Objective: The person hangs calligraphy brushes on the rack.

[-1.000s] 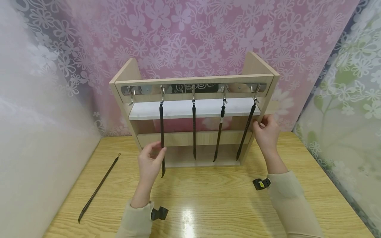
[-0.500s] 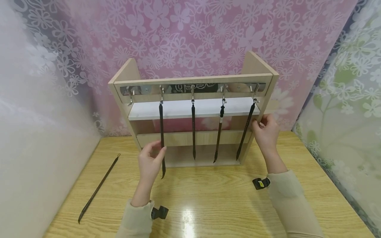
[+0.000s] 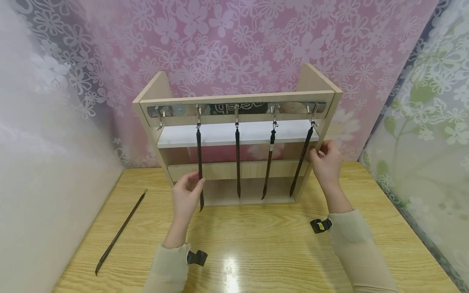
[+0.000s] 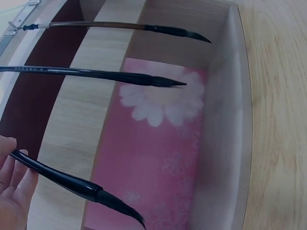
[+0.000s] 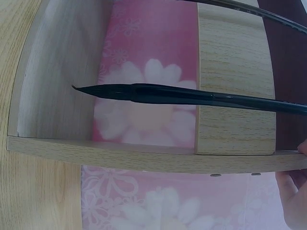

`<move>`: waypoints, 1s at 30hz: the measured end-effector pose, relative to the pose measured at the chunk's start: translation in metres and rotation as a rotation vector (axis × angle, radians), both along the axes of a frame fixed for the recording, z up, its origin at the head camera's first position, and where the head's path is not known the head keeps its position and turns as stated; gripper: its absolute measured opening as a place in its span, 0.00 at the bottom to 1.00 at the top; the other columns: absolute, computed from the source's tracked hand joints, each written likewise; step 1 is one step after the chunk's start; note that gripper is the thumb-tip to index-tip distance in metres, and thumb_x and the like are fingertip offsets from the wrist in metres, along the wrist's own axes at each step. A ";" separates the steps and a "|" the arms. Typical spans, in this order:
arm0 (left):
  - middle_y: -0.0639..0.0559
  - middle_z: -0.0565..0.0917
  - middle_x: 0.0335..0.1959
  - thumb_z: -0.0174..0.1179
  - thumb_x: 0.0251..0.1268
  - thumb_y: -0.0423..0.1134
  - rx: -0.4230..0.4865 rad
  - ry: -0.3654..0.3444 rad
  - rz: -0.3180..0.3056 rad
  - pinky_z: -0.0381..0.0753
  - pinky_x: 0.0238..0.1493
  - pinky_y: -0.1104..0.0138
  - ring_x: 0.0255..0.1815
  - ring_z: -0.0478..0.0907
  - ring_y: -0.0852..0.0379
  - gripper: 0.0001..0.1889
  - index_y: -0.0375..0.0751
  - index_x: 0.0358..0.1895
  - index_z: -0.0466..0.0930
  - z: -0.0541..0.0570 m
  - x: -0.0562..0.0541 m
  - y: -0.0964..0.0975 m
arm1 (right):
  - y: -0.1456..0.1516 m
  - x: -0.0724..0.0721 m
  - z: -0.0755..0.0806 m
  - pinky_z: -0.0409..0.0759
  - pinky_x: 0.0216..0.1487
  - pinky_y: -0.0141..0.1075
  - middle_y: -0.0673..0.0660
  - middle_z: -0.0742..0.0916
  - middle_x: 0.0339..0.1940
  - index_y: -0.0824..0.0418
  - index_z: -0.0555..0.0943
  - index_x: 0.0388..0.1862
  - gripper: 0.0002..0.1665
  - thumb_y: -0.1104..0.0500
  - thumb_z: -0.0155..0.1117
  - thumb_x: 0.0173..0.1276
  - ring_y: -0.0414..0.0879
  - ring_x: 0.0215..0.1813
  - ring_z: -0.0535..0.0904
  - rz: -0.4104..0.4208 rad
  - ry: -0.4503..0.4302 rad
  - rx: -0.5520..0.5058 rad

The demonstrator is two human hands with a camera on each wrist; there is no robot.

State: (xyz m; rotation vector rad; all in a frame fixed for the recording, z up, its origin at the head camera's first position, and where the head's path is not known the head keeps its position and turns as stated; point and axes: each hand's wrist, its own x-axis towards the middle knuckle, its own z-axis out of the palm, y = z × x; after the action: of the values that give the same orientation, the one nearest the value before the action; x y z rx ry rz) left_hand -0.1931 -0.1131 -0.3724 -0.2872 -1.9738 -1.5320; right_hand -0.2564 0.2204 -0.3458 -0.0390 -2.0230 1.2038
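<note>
My left hand point(image 3: 187, 196) pinches the lower handle of a dark calligraphy brush point(image 4: 72, 182), which hangs below the second hook from the left. Its curved tip points down. My right hand point(image 3: 327, 165) grips the right side panel of a small wooden shelf rack point(image 3: 322, 134). More brushes hang to the right: a black one point(image 3: 237, 162) at the middle hook, a brown-handled one point(image 3: 269, 162) beside it, and another black brush point(image 5: 158, 93) at the far right hook, near my right hand. On the table's left lies a loose brush point(image 3: 121, 230) with a hanging loop.
A metal hook rail point(image 3: 256, 108) runs along the rack's top front; its leftmost hook point(image 3: 159, 118) bears no brush. The rack stands on a wood-grain table point(image 3: 264, 248) against a pink flowered backdrop point(image 3: 234, 49). A pale wall rises at the left.
My left hand has risen slightly together with the brush it pinches, so the brush tip sits higher. My right hand keeps its hold on the rack's side.
</note>
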 end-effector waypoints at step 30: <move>0.33 0.79 0.31 0.58 0.50 0.20 0.057 0.007 -0.061 0.79 0.37 0.55 0.34 0.76 0.42 0.08 0.20 0.35 0.75 -0.005 -0.027 0.005 | 0.001 -0.001 -0.001 0.77 0.41 0.25 0.65 0.79 0.31 0.76 0.70 0.33 0.08 0.71 0.55 0.55 0.51 0.40 0.77 0.000 -0.004 0.002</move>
State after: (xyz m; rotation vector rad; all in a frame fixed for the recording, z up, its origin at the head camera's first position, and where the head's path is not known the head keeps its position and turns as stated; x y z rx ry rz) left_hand -0.2198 -0.1078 -0.3772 -0.3307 -1.9290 -1.6202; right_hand -0.2576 0.2212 -0.3469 -0.0410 -2.0278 1.2023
